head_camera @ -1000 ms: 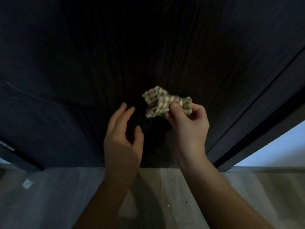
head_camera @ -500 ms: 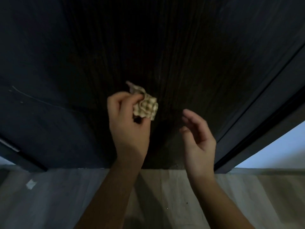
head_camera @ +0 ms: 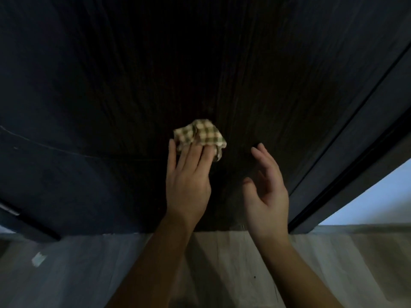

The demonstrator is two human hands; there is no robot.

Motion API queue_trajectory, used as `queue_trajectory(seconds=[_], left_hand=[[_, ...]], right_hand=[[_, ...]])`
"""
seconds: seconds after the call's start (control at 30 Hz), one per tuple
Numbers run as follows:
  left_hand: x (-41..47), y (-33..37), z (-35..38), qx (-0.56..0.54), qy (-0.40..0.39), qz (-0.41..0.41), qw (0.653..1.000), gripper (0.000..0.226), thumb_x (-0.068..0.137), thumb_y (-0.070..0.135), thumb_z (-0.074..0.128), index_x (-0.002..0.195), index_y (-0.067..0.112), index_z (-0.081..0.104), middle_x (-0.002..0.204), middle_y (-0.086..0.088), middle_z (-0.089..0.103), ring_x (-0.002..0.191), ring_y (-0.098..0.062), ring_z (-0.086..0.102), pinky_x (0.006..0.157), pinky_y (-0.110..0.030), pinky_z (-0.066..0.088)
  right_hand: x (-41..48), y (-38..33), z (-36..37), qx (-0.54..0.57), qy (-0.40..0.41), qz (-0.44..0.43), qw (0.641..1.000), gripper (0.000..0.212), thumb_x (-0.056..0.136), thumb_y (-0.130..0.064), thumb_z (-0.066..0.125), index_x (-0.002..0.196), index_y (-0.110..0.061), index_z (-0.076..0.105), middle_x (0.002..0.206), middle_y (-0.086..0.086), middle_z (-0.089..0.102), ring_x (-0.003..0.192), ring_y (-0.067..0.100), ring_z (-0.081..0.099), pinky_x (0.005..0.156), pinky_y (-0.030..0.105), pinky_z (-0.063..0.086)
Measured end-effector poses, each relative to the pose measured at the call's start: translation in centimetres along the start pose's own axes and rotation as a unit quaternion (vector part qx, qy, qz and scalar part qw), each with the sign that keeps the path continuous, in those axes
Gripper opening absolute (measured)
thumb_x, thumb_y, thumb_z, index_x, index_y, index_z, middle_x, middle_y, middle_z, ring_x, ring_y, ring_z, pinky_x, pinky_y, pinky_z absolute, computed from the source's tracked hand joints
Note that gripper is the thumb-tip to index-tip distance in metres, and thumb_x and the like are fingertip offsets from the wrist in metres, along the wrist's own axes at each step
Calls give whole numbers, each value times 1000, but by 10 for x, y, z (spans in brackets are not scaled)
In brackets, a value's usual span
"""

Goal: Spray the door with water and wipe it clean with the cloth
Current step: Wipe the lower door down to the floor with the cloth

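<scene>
From the head camera, looking forward and down, a dark wood-grained door (head_camera: 222,70) fills most of the frame, its grain running in fine vertical lines. Low on that door, near the middle, sits the cloth (head_camera: 201,135), a small crumpled piece in a green and cream check. The left hand (head_camera: 189,178) lies flat over the lower part of the cloth and presses it against the door, its fingers (head_camera: 193,153) straight and close together, with the top of the cloth bunched up above the fingertips. The right hand (head_camera: 265,192) is just beside it to the right, apart from the cloth and holding nothing; its fingers are spread and loosely bent, palm turned toward the left hand, and whether its fingertips touch the door cannot be told. To the right of the door a dark door frame (head_camera: 347,165) runs diagonally, and beyond it shows a pale wall (head_camera: 378,201). Below the door's bottom edge lies a light wood-look floor (head_camera: 77,274), with both bare forearms reaching over it.
</scene>
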State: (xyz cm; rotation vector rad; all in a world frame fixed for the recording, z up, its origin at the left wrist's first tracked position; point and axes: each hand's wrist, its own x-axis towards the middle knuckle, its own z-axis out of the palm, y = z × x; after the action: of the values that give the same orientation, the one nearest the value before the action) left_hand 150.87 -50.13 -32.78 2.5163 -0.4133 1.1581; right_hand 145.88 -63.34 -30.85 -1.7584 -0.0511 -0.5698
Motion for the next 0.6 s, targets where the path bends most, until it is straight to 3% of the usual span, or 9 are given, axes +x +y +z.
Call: queue_trajectory(seconds=[0.1, 0.27, 0.43, 0.53, 0.6], left_hand=[[21, -4, -2, -5, 9, 33, 999, 28, 93, 3, 43, 113, 5, 63, 115, -13, 64, 122, -27, 49, 119, -44, 14], [-19, -26, 4, 43, -72, 141, 986, 26, 92, 8, 45, 100, 8, 70, 101, -7, 70, 110, -22, 54, 117, -50, 17], [21, -23, -2, 61, 62, 108, 990, 34, 102, 11, 38, 100, 9, 72, 102, -5, 72, 103, -23, 65, 115, -57, 10], [-2, -30, 6, 66, -9, 158, 985, 19, 94, 7, 53, 97, 9, 71, 98, -5, 71, 105, -22, 58, 115, -59, 8], [-16, -39, 9, 81, -55, 201, 975, 15, 87, 9, 58, 95, 10, 70, 96, -6, 70, 105, -20, 53, 115, -59, 6]], right_hand=[[-1, 4, -1, -2, -2, 6, 1000, 52, 89, 4, 51, 130, -28, 51, 145, -13, 42, 134, -5, 34, 109, 14, 30], [-2, 3, 3, 21, -11, 8, 1000, 49, 83, -8, 49, 130, -23, 53, 143, -11, 45, 133, -4, 37, 113, 29, 34], [-3, 9, 5, 23, -6, 14, 1000, 48, 86, -3, 49, 131, -20, 53, 142, -10, 47, 133, 1, 39, 112, 38, 35], [-5, 7, 6, 16, -10, 12, 1000, 49, 86, -4, 49, 131, -22, 52, 142, -10, 47, 134, 0, 39, 113, 39, 34], [-4, 6, 6, 7, -4, 3, 1000, 51, 87, -1, 50, 132, -24, 50, 144, -12, 44, 135, -1, 36, 114, 31, 32]])
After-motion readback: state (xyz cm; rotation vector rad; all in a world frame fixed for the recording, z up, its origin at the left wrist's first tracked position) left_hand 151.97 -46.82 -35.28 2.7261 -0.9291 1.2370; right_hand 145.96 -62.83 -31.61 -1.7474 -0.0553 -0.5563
